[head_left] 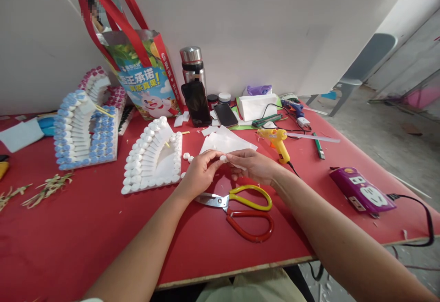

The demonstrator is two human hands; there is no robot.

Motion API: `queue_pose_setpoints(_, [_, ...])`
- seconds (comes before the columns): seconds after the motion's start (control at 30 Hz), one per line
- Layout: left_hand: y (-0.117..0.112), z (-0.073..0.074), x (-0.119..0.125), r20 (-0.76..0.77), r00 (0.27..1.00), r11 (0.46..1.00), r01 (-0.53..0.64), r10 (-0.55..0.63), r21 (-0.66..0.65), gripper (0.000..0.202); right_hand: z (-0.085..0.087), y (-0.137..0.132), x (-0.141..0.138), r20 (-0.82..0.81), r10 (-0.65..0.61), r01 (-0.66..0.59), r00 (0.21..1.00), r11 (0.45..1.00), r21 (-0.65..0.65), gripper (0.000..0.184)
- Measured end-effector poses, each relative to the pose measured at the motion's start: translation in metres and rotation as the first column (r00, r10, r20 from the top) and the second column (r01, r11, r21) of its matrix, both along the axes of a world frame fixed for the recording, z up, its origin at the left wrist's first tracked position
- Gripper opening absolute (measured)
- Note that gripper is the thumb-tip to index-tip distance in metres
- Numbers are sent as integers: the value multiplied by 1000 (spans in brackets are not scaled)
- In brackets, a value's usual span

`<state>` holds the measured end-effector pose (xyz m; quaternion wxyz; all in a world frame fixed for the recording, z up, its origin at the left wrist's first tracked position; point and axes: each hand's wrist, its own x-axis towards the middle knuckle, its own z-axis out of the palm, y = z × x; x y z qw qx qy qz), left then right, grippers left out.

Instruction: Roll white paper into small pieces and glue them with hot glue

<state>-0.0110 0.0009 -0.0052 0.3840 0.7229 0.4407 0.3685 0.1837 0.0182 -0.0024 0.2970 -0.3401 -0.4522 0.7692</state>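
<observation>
Between the fingertips of both hands is a small white roll (223,159). My left hand (202,170) pinches it from the left. My right hand (252,162) closes on its other side, where a bit of white sheet shows under the fingers. Just below the hands lie scissors (220,200) with one yellow and one red handle, their blades spread a little. Left of my left hand stands a curved white model (151,160) edged with white rolls, and a few loose white rolls (186,156) lie beside it. White sheets (227,140) lie behind the hands.
A yellow glue gun (277,144) and a purple power strip (364,192) with a cord are on the right. Behind stand a steel flask (193,68), an upright black phone (196,104) and a printed bag (144,77). A blue-and-white model (85,130) stands left on the red table (103,228).
</observation>
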Motion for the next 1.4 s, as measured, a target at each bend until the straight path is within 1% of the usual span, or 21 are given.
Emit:
queue_pose_setpoints(0.1, [0, -2, -1, 12, 1000, 999, -16, 16, -41, 26, 0, 0, -2, 74, -13, 4, 997, 994, 113, 38])
queue_pose_setpoints(0.17, [1, -5, -1, 18, 999, 997, -32, 33, -68, 26, -2, 0, -3, 166, -73, 32, 983, 971, 236, 35])
queue_pose_setpoints(0.27, [2, -8, -2, 29, 998, 994, -51, 54, -101, 27, -6, 1, -6, 323, -227, 77, 919, 906, 416, 26])
queue_pose_setpoints(0.37, [2, -10, -1, 48, 997, 991, -50, 56, -121, 27, -10, 1, -6, 432, -358, 84, 828, 840, 536, 23])
queue_pose_setpoints(0.47, [3, -9, -1, 64, 996, 990, -54, 63, -128, 27, -11, 0, -6, 488, -400, 17, 776, 786, 618, 25])
queue_pose_setpoints(0.57, [3, -7, -1, 70, 995, 987, -61, 73, -150, 28, -11, -2, -6, 487, -444, -38, 752, 709, 704, 25])
queue_pose_setpoints(0.6, [3, -7, -1, 72, 995, 987, -60, 72, -152, 28, -11, -2, -6, 477, -453, -34, 753, 698, 716, 25])
queue_pose_setpoints(0.63, [3, -7, -2, 76, 995, 987, -55, 68, -152, 28, -12, -2, -6, 469, -445, -21, 763, 707, 707, 25])
queue_pose_setpoints(0.67, [3, -7, -2, 79, 995, 988, -49, 61, -149, 27, -12, -1, -6, 460, -424, -1, 780, 735, 678, 25])
queue_pose_setpoints(0.77, [4, -7, -2, 81, 996, 989, -35, 47, -144, 27, -11, 0, -5, 407, -320, 65, 856, 846, 529, 26])
queue_pose_setpoints(0.83, [4, -7, -2, 70, 997, 990, -31, 41, -138, 27, -9, 1, -5, 327, -250, 101, 911, 906, 410, 25])
queue_pose_setpoints(0.9, [4, -7, -3, 53, 998, 992, -29, 36, -122, 27, -7, 1, -5, 242, -199, 123, 950, 947, 295, 27])
queue_pose_setpoints(0.93, [4, -7, -3, 45, 998, 993, -29, 34, -115, 26, -6, 0, -5, 213, -184, 127, 960, 959, 255, 29])
queue_pose_setpoints(1.0, [4, -7, -4, 36, 998, 993, -39, 43, -109, 27, -6, 0, -7, 215, -188, 130, 958, 957, 259, 30])
queue_pose_setpoints(1.13, [5, -9, -5, 24, 998, 991, -53, 56, -121, 28, -11, -4, -10, 322, -273, 118, 906, 896, 429, 24])
queue_pose_setpoints(1.2, [4, -9, -4, 37, 998, 989, -35, 41, -147, 29, -12, -6, -11, 383, -346, 105, 856, 843, 528, 16])
queue_pose_setpoints(1.27, [4, -10, -4, 67, 997, 984, -13, 26, -176, 31, -11, -8, -12, 432, -443, 66, 786, 754, 654, 8])
queue_pose_setpoints(1.3, [4, -10, -4, 79, 997, 982, -6, 21, -186, 31, -10, -9, -12, 438, -472, 47, 765, 719, 694, 7])
queue_pose_setpoints(1.33, [4, -10, -4, 87, 996, 982, -3, 20, -190, 31, -9, -9, -12, 432, -474, 47, 767, 714, 699, 8])
queue_pose_setpoints(1.37, [3, -10, -4, 91, 996, 982, -2, 20, -191, 31, -9, -9, -12, 412, -440, 72, 798, 748, 660, 9])
queue_pose_setpoints(1.4, [3, -10, -4, 92, 996, 982, -1, 19, -189, 30, -8, -8, -12, 370, -377, 111, 849, 812, 573, 11])
